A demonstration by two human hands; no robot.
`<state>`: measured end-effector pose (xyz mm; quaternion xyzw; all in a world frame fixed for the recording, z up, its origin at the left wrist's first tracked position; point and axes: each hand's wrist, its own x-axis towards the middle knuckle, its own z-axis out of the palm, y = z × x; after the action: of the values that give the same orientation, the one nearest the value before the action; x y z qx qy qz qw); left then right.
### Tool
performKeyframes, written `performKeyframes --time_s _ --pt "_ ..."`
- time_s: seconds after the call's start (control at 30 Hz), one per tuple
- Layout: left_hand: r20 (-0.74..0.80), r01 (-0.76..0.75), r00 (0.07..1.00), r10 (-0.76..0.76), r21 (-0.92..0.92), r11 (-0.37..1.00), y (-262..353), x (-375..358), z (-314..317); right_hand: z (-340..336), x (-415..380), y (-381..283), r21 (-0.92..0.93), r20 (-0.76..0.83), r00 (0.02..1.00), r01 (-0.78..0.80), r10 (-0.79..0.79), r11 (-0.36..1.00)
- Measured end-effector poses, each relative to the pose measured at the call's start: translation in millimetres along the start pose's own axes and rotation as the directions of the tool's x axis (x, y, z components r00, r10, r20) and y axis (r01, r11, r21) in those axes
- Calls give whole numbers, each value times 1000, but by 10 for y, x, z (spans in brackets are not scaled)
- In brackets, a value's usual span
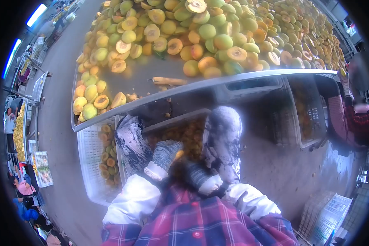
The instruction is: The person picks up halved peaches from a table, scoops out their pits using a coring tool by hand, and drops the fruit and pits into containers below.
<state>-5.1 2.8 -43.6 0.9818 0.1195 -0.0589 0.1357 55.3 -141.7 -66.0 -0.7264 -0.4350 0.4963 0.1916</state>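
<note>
My left hand (167, 152), in a grey knitted glove, is low between my knees, above a crate of cut fruit (188, 133). Something yellow-orange shows beside its fingertips, too blurred to tell whether it is held. My right hand (197, 174), in a dark glove, lies lower and to the right, near the left one; its fingers are lost in shadow and blur. Above my knees, halved yellow-green fruit (207, 30) is heaped on a metal table (139, 80). A wooden-handled tool (169, 81) rests near the table's front edge.
A white crate with halved fruit (96, 164) stands left of my legs, another crate (305, 110) right under the table. A co-worker's sleeve (356, 123) shows at the far right. White crates (330, 213) sit lower right. Other people and fruit tables (19, 131) are far left.
</note>
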Motion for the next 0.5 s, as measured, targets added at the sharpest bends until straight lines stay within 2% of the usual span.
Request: performKeyframes --time_s 0.03,0.07,0.13,0.23,0.27,0.33,0.37,0.4,0.43,0.5 --pt "75 78 994 -82 47 996 25 -9 0 -9 9 4 -8 24 999 -21 21 1000" --pt "75 80 994 -83 47 996 49 -2 16 -7 20 -7 -28 52 998 -37 39 999" --pt "-28 167 986 -167 -27 986 90 18 52 10 84 -5 -88 99 992 -69 78 994" --pt "-88 194 977 -195 -23 981 141 44 27 72 190 30 -262 184 978 -44 94 964" --pt "-87 190 978 -191 -23 982 138 15 52 128 235 68 -402 222 974 57 37 914" --pt "-250 159 947 -203 -186 970 103 -83 148 256 304 152 -727 336 929 360 -153 585" --pt "-251 156 947 -199 -183 971 96 -82 191 123 254 34 -727 333 930 358 -155 586" --pt "-317 165 921 -226 -207 964 95 -75 239 -110 124 -188 -365 185 979 -8 81 931" --pt "-381 174 889 -254 -233 957 106 -80 265 -235 48 -310 130 170 919 -378 355 917" --pt "-414 171 868 -274 -268 948 141 -112 246 -187 77 -269 12 190 923 -344 336 939"
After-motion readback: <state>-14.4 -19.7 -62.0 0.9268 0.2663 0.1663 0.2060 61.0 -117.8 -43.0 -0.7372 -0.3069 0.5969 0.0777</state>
